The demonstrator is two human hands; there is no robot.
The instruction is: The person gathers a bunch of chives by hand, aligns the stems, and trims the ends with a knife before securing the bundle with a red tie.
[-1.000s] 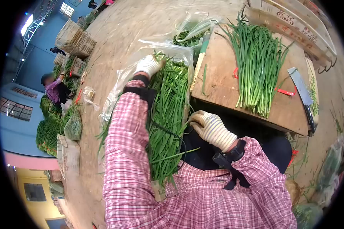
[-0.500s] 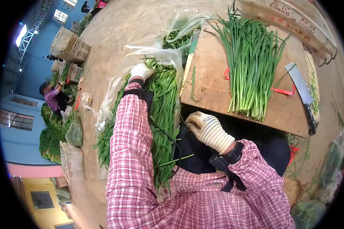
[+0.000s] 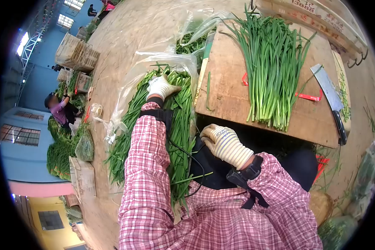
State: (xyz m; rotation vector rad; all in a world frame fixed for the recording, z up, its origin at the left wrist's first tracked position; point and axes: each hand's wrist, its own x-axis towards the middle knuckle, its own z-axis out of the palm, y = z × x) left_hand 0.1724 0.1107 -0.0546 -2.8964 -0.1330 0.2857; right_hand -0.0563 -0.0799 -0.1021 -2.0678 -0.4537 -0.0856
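Observation:
My left hand point(image 3: 162, 87), in a white knit glove, rests on garlic chives point(image 3: 181, 110) piled in a clear plastic bag point(image 3: 125, 93). Its thumb points out to the right, apart from the fingers; some fingertips are hidden against the leaves. My right hand point(image 3: 227, 145), in a striped glove, hovers above my dark-trousered lap with fingers curled in and nothing visible in them. On the wooden board point(image 3: 225, 89) lies a neat bunch of garlic chives point(image 3: 275, 79), pale stem ends towards me. Red ties point(image 3: 308, 96) stick out from beneath it. A black-handled cleaver point(image 3: 329, 93) lies at its right.
A crate point(image 3: 316, 21) with printed lettering stands behind the board. Another bag of greens point(image 3: 191, 43) sits beyond my left hand. At far left a person point(image 3: 60, 108) works among piled greens point(image 3: 60, 152). Bagged greens point(image 3: 364, 175) lie on the floor at right.
My left hand has shifted slightly right and towards me over the chives, and its thumb has spread out. My right hand has barely moved. The view has tilted a little.

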